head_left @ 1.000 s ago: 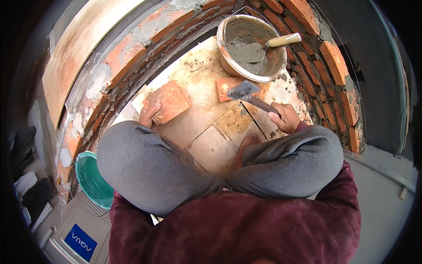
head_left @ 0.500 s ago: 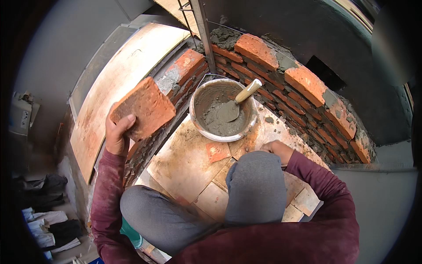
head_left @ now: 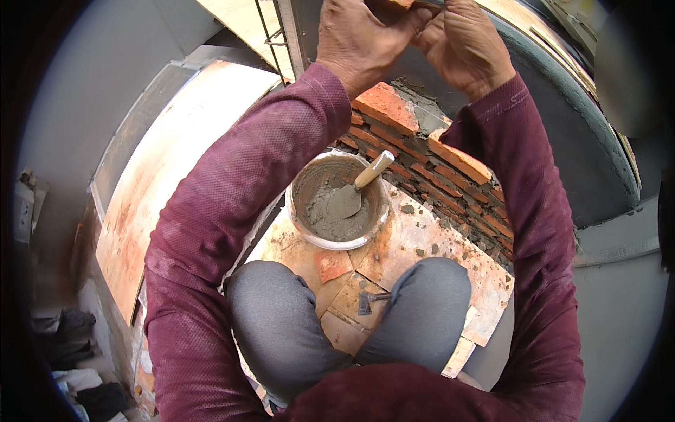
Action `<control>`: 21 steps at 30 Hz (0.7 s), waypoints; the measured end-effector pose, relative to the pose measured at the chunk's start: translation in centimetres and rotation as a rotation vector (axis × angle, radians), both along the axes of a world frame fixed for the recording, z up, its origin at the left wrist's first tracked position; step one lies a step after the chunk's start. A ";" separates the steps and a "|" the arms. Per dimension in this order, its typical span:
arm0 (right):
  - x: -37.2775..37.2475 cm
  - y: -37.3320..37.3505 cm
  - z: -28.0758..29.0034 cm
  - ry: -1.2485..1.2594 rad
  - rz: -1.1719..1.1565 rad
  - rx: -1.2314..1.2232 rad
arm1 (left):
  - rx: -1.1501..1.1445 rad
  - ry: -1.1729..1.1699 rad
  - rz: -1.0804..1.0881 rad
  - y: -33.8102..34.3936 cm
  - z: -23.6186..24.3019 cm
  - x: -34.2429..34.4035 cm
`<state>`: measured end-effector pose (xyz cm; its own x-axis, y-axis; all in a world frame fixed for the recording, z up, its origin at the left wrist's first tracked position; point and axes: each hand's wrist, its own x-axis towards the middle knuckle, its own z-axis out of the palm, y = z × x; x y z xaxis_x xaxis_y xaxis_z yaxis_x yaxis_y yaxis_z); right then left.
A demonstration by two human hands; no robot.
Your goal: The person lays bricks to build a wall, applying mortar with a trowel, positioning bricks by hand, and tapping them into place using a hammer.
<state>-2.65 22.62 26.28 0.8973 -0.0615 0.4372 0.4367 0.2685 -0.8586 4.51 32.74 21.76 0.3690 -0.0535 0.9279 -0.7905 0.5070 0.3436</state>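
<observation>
Both arms in maroon sleeves reach up to the top edge of the view. My left hand [head_left: 358,39] and my right hand [head_left: 467,46] close together around an orange brick [head_left: 402,3], of which only a sliver shows at the frame's rim. Below the hands runs the curved red brick wall [head_left: 394,109] with wet grey mortar on its top course. A white bucket [head_left: 299,228] of grey mortar stands in front of my knees, with a wooden-handled trowel [head_left: 373,171] resting in it.
A small metal hand tool [head_left: 369,301] lies on the tiled floor [head_left: 429,246] between my grey-trousered knees, near a brick fragment [head_left: 332,265]. A curved orange-stained board [head_left: 162,183] lies at the left, and a metal post [head_left: 294,32] rises behind the wall.
My left hand carried the brick from the left side up to the top of the view. My right hand left the floor and joined it on the brick.
</observation>
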 end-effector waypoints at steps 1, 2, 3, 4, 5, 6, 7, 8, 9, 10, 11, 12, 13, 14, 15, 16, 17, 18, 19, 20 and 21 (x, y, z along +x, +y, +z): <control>1.2 -1.1 0.2 0.092 0.007 0.014 | 0.310 -0.003 0.267 1.8 -0.1 0.1; 2.1 -1.7 -0.2 0.095 -0.099 -0.094 | 0.376 -0.198 0.312 2.8 -1.2 2.3; 2.3 -1.6 0.2 0.100 -0.217 -0.216 | 0.503 -0.308 0.394 5.2 -1.5 3.4; 2.8 -1.6 0.5 0.102 -0.332 -0.331 | 0.611 -0.265 0.449 8.3 -3.1 4.5; 6.7 -5.5 -0.8 0.024 -0.319 -0.467 | 0.571 0.043 0.136 10.3 -6.0 6.2; 7.7 -5.4 -1.9 -0.021 -0.400 -0.730 | 0.639 0.413 0.001 13.5 -9.1 7.3; 9.4 -6.1 -2.2 0.056 -0.489 -0.931 | 0.699 0.512 0.033 15.9 -12.5 9.7; 11.0 -7.6 -3.2 0.159 -0.583 -1.147 | 0.841 0.584 0.063 16.6 -16.1 11.1; 12.5 -8.3 -4.7 0.254 -0.590 -1.188 | 0.924 0.577 0.102 17.1 -19.5 12.0; 14.3 -9.7 -6.9 0.177 -0.656 -1.316 | 1.003 0.573 0.140 17.0 -22.2 12.9; 15.6 -9.3 -8.6 0.195 -0.627 -1.353 | 1.019 0.530 0.206 17.2 -24.5 13.7; 16.6 -9.1 -10.0 0.217 -0.601 -1.382 | 1.043 0.484 0.273 16.7 -26.4 14.5; 17.4 -8.5 -11.0 0.251 -0.578 -1.400 | 1.076 0.441 0.340 16.7 -27.6 14.7; 18.2 -7.9 -11.8 0.284 -0.554 -1.418 | 1.038 0.454 0.356 16.5 -28.5 15.3; 18.6 -7.6 -12.5 0.328 -0.536 -1.440 | 1.000 0.467 0.361 15.4 -29.2 15.9; 19.0 -7.2 -12.9 0.356 -0.501 -1.451 | 0.967 0.476 0.367 14.2 -29.3 16.1; 19.5 -6.9 -13.1 0.383 -0.465 -1.462 | 1.005 0.478 0.366 13.4 -29.3 16.4; 19.4 -7.0 -13.4 0.423 -0.435 -1.472 | 0.957 0.470 0.353 12.0 -29.5 16.3; 19.8 -6.9 -13.7 0.401 -0.424 -1.498 | 0.909 0.459 0.350 11.0 -29.6 16.5; 20.3 -6.8 -14.2 0.380 -0.412 -1.523 | 0.860 0.449 0.347 10.1 -29.9 16.8; 20.9 -6.8 -14.4 0.350 -0.402 -1.547 | 0.849 0.437 0.360 9.4 -29.8 17.6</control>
